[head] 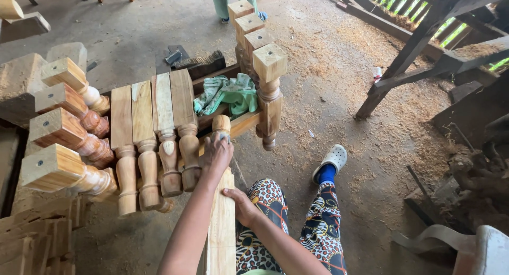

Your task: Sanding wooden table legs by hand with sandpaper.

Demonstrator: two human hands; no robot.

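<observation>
Basically you're sat over a sawdust-strewn concrete floor (344, 84); your left hand (216, 154) fingers are wrapped round the turned wooden leg (221, 222), and your right hand (241, 205) grips its square shaft beside your knee.

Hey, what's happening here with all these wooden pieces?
A seated person is working on a turned wooden leg that lies lengthwise between their knees. The left hand presses on its rounded upper part, seemingly with a small pad under the fingers, while the right hand steadies the square shaft. More turned legs lean in a row just ahead, beside a green cloth. Sawdust covers the floor.
</observation>
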